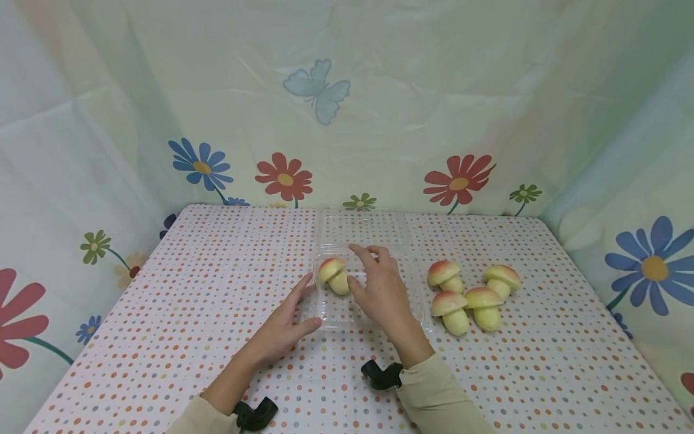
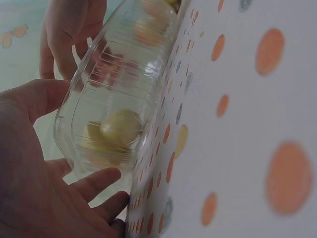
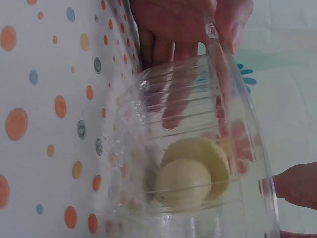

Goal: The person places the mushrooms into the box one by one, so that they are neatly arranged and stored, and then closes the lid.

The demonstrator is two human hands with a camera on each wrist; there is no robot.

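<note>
A clear plastic box point(image 1: 336, 316) lies on the dotted table with its hinged lid point(image 1: 363, 228) folded back. Inside, toward the left, is one toy mushroom point(image 1: 338, 282) with a yellow-and-red cap and pale stem; the right wrist view shows this mushroom point(image 3: 183, 181) through the box wall. My left hand point(image 1: 282, 331) is spread around the box's near left corner, thumb at the front rim and fingers along the left side. Above the box, beside the mushroom, my right hand point(image 1: 384, 295) has loosely bent fingers and holds nothing.
Several more toy mushrooms point(image 1: 485, 307) lie grouped on the table to the right of the box. A floral curtain point(image 1: 379, 120) hangs behind the table and at both sides. Black wrist mounts point(image 1: 382, 375) sit at the sleeves.
</note>
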